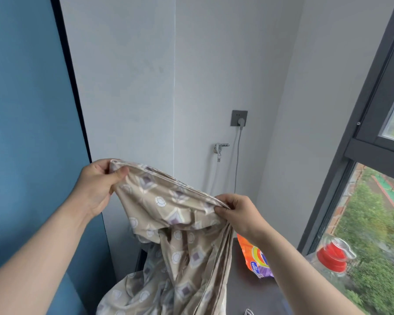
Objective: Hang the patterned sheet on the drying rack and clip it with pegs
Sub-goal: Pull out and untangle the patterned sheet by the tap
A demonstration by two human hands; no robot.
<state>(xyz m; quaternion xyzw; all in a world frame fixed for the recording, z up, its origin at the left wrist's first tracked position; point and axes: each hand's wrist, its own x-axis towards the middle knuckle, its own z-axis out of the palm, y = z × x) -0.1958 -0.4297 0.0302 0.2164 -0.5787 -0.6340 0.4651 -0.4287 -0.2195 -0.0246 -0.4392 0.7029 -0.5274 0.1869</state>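
Note:
The patterned sheet (168, 214) is beige with white rings and purple diamonds. Its hemmed top edge is stretched between both hands, and the rest hangs in folds down to the bottom of the view. My left hand (98, 180) pinches the hem at its upper left end, thumb on top. Lower and to the right, my right hand (237, 212) grips the bunched edge. No drying rack or pegs are in view.
A dark surface (255, 292) lies below right, with an orange detergent bag (254, 258) and a clear bottle with a red cap (332, 258). On the grey wall are a socket with a plug (239, 121) and a tap (220, 148). Blue panel left, window right.

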